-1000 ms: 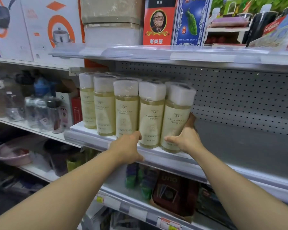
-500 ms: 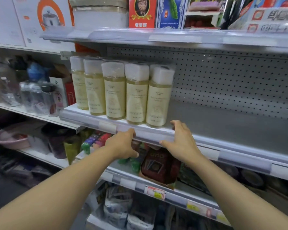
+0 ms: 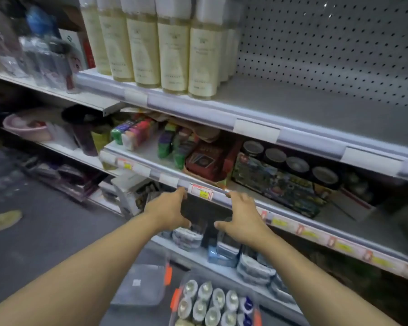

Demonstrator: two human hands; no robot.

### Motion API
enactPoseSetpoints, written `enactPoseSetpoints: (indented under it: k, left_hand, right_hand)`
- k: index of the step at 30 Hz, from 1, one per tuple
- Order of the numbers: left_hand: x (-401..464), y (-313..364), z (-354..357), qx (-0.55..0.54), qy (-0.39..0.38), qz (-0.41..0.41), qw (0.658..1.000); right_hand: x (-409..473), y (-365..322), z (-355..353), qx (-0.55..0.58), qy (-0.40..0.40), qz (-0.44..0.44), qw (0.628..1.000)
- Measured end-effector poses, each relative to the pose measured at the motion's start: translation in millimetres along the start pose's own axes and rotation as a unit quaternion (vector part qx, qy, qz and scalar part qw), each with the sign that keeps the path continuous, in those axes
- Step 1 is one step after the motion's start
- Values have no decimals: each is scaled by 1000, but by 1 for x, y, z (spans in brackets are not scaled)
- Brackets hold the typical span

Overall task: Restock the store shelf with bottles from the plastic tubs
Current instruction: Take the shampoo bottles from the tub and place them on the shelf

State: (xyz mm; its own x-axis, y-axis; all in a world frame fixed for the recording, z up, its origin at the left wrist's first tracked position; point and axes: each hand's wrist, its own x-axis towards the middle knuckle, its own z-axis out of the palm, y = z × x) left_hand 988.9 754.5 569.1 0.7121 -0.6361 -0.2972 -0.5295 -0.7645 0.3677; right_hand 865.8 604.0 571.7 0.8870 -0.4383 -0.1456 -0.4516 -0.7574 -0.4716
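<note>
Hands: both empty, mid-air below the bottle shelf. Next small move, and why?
Probably lower both to the tub of bottles and grip one. The left hand and right hand hold nothing, and the shelf has bare room right of the stocked row.

A row of bottles (image 3: 172,43) stands on the far shelf (image 3: 316,109)'s left; two tubs (image 3: 139,283) sit near, below.

Dark grey floor (image 3: 45,231) near left; white pegboard back wall (image 3: 327,48) far right, above grey metal shelving; dim light.
</note>
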Motion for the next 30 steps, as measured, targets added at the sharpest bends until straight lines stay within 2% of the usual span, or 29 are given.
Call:
enactPoseSetpoints:
  k: [10, 17, 30]
  left_hand:
    - [-33, -19, 126, -19, -104, -72, 992]
    - [-21, -48, 196, -11, -185, -79, 980]
    - [13, -98, 342, -8, -277, -70, 958]
  right_hand:
    - [-48, 78, 87, 4, -111, 71, 991]
    - [-50, 121, 157, 12, -158, 134, 978]
    - [-59, 192, 291, 51, -175, 235, 955]
